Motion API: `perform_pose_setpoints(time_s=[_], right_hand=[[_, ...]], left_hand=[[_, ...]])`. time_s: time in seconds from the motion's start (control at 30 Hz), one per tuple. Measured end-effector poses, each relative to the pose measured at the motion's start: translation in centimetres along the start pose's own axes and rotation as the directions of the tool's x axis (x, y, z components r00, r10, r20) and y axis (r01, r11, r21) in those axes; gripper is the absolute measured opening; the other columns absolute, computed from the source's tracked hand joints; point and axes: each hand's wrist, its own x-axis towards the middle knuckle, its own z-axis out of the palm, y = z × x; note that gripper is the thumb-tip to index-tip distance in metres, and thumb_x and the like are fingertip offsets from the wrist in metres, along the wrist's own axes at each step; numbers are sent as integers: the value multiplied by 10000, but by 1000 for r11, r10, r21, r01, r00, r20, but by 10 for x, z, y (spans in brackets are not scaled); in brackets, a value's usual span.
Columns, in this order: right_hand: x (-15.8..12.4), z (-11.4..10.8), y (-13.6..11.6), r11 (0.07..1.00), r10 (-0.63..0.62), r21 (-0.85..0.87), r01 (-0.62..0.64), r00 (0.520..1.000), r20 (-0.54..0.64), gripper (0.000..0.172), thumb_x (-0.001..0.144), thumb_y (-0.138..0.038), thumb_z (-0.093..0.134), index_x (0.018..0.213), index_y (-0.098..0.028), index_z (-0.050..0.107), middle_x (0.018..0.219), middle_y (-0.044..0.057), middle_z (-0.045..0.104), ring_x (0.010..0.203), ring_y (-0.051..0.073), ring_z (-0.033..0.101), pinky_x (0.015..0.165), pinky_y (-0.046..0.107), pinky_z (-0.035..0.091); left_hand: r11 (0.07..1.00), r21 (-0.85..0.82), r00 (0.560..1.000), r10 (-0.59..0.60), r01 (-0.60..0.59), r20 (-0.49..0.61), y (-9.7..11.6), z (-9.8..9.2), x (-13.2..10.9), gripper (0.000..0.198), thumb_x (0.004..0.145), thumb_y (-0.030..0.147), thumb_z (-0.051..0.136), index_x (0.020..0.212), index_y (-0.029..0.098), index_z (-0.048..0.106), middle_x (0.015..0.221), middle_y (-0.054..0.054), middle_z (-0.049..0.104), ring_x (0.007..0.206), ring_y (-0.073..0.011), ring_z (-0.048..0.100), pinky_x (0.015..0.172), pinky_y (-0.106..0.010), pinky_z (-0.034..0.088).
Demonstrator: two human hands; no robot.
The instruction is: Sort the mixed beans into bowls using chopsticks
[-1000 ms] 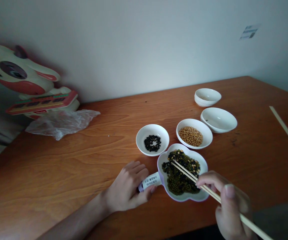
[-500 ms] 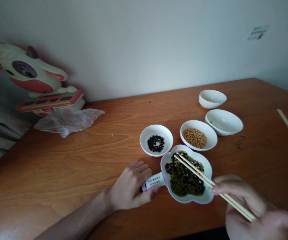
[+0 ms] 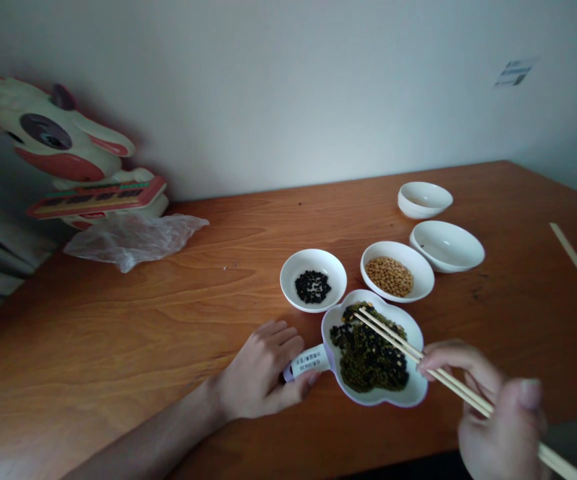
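Left hand (image 3: 261,370): fingers closed around labelled white handle (image 3: 309,362) of lilac-edged flower-shaped dish (image 3: 379,400), on wooden table (image 3: 118,347). Dish holds mixed green and black beans (image 3: 368,357). Right hand (image 3: 498,417): fingers gripping bamboo chopsticks (image 3: 393,341), tips over beans; contact I cannot confirm from here. Beyond dish: white bowl of black beans (image 3: 335,267), left; white bowl of soybeans (image 3: 418,263), right. Two more white bowls (image 3: 447,245) (image 3: 424,199) farther right. Crumpled plastic bag (image 3: 128,240) far left.
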Motion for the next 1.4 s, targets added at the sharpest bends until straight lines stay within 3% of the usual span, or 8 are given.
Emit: perform_pose_setpoints(time_s=[0.13, 0.33, 0.67, 0.77, 0.93, 1.13, 1.4], right_hand=[[4, -11, 13, 997, -7, -72, 15, 995, 101, 756, 1096, -657, 191, 860, -235, 772, 805, 97, 754, 740, 256, 686, 591, 344, 515], [9, -8, 15, 990, -119, -44, 130, 972, 204, 671, 1121, -595, 225, 917, -263, 771, 810, 58, 759, 691, 205, 682, 568, 289, 527], [8, 0, 12, 987, -124, -81, 140, 977, 174, 657, 1153, -511, 218, 887, -256, 761, 807, 42, 745, 714, 177, 677, 606, 267, 515], [7, -1, 12, 981, -168, -62, 182, 967, 190, 665, 1151, -511, 204, 893, -255, 760, 812, 41, 747, 719, 179, 671, 589, 272, 494], [5, -1, 9, 988, -127, -61, 144, 967, 222, 668, 1134, -578, 185, 940, -263, 741, 823, 40, 737, 723, 192, 654, 583, 298, 468], [6, 1, 8, 985, -155, -41, 170, 957, 245, 584, 1144, -512, 265, 940, -259, 751, 828, 33, 742, 698, 181, 649, 574, 294, 471], [7, 2, 1, 977, -163, -110, 183, 973, 162, 635, 1163, -455, 236, 859, -243, 752, 797, 31, 748, 673, 163, 633, 586, 301, 444]], left_hand=[[1000, -7, 1000, -3, 3, -5, -2, 1, 1, 318, 1070, 445, 501, 853, 213, 517, 837, -44, 604, 771, -219, 524, 718, -385, 364], [1000, -7, 1000, -3, 3, -1, -2, 1, -1, 317, 1069, 451, 508, 858, 215, 525, 842, -46, 606, 776, -223, 532, 719, -385, 364], [1000, -10, 1000, 1, -2, -14, -2, 0, 0, 311, 1067, 440, 514, 852, 216, 528, 833, -45, 608, 773, -223, 539, 717, -380, 370], [1000, -12, 1000, 7, -7, -12, -2, 1, -1, 306, 1067, 433, 514, 853, 215, 528, 834, -46, 610, 773, -223, 540, 722, -379, 378], [1000, -7, 1000, 2, -2, -10, -1, 0, -1, 306, 1066, 431, 522, 849, 215, 529, 833, -47, 612, 771, -220, 542, 724, -377, 387], [1000, 4, 1000, -2, 2, -7, -1, -1, 0, 308, 1069, 426, 522, 843, 217, 521, 829, -46, 612, 769, -221, 539, 714, -380, 382], [1000, -5, 1000, -4, 4, -4, -1, -1, -2, 316, 1074, 433, 510, 845, 216, 520, 828, -45, 603, 769, -221, 529, 715, -383, 388]])
